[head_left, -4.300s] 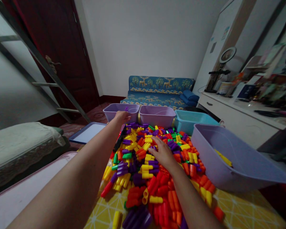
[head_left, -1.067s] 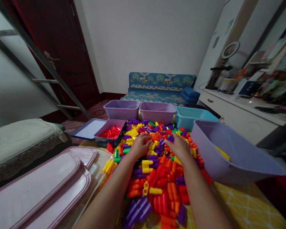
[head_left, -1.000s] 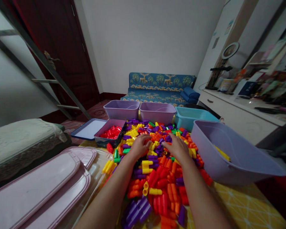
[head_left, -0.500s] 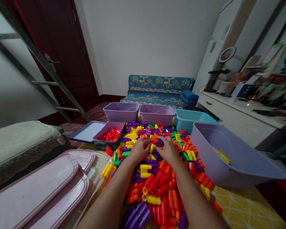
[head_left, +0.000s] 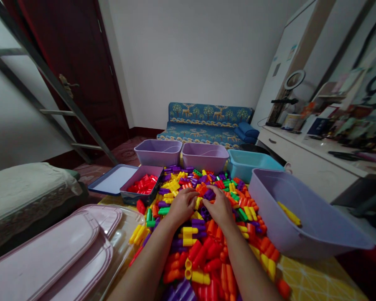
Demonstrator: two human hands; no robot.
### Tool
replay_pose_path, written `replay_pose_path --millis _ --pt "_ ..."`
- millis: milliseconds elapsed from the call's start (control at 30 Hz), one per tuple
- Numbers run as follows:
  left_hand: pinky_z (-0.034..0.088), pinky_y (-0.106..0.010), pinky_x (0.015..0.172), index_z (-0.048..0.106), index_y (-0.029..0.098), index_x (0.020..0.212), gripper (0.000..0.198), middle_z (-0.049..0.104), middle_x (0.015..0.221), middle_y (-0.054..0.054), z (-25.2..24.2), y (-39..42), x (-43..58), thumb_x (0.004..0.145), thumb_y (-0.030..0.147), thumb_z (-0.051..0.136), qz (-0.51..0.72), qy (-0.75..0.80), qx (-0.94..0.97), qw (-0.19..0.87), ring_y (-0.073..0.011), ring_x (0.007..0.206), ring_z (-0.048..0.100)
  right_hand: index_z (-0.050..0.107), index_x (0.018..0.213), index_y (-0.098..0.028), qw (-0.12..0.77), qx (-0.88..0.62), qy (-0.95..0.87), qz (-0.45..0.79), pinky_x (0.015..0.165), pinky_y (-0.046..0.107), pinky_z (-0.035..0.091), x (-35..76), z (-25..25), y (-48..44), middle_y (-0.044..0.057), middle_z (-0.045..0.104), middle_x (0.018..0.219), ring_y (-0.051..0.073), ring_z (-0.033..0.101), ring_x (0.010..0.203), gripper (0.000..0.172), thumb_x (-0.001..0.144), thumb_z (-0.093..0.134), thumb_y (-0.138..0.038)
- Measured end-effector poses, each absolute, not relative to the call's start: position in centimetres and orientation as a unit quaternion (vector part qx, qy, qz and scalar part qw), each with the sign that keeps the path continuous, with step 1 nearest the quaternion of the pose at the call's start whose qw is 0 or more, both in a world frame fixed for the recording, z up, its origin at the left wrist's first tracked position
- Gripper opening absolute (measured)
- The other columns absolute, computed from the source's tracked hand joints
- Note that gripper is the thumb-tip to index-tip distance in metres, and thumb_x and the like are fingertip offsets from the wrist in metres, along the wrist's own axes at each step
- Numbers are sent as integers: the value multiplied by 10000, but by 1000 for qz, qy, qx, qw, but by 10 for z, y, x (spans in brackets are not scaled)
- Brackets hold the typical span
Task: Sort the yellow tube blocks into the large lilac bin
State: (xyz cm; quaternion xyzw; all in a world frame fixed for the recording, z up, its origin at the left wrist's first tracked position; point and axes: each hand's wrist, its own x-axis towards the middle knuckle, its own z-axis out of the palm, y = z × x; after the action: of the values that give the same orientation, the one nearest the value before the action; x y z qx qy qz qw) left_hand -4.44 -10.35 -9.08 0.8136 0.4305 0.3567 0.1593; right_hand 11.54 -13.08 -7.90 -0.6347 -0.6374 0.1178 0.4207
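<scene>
A broad pile of bullet-shaped plastic building blocks in red, orange, yellow, purple and green spreads over the table. Both my hands reach into its far middle. My left hand curves over the blocks, thumb and fingers parted, its fingertips close to an orange block. Facing it, my right hand has its thumb and fingers apart around a purple block. Whether the fingertips touch these blocks is hard to make out. No block is lifted clear of the pile.
Two light purple tubs and a turquoise tub line the far edge. A larger purple tub at right holds yellow blocks. Red blocks fill a dark box beside its lid. Pink lids lie at left.
The view has tilted slightly, so the scene sits a little lower. Both hands keep nearly the same place over the pile, with only small finger shifts.
</scene>
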Motion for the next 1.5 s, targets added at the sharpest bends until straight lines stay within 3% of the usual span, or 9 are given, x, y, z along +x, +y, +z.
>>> replay_pose_path --millis 267,1500 --pt "472 -374 962 714 202 1055 317 662 1137 -92 -86 -108 -44 885 188 446 353 446 805 172 -222 1066 603 592 1156 -200 459 -625 -616 140 992 410 448 114 -76 -133 89 641 1180 241 586 1120 442 716 554 -183" --pt "445 -415 999 700 215 1102 349 628 1209 -92 -86 -115 -43 902 245 416 318 465 809 165 -239 1132 569 556 1238 -177 430 -633 -636 100 990 423 464 109 -83 -141 118 596 1226 270 561 1162 512 734 538 -93"
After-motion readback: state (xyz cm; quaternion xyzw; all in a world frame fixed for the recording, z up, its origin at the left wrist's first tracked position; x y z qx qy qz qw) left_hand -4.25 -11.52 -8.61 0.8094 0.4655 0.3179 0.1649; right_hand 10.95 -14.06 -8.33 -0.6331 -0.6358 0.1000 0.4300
